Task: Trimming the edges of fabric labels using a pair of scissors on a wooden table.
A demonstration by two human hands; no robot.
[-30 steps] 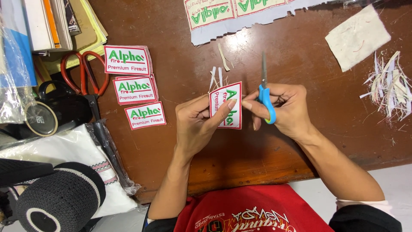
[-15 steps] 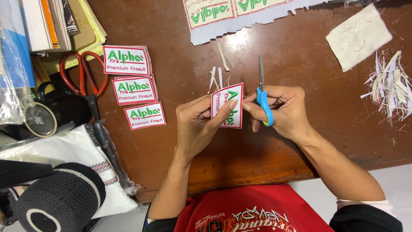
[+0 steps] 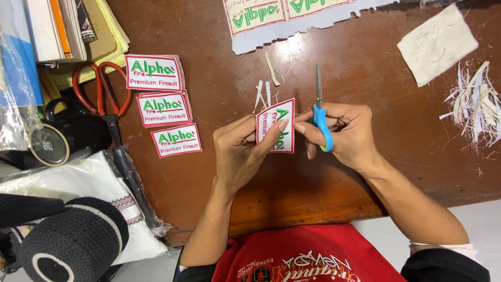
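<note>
Our left hand [image 3: 241,151] pinches embroidered patch [image 3: 275,126] as before; right hand [image 3: 348,133] grips blue-handled scissors [image 3: 320,112], blades now shut, raised off patch.

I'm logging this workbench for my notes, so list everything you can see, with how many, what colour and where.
held patch: one, white with red border and green lettering, pinched by both hands at table centre
small scissors: one, blue handles, in the right hand, blades pointing away
finished patches: three stacks or pieces, white, red and green, left of centre
uncut patch sheet: one, white, top edge
big scissors: one, red handles, far left
fabric scrap: one, off-white, top right
trimmings: a pile, white, right edge; a few strips above the held patch
books: a stack, mixed colours, top left
table: one, brown wood
left hand: grip on the patch
right hand: grip on scissors, fingertips at the patch
</note>
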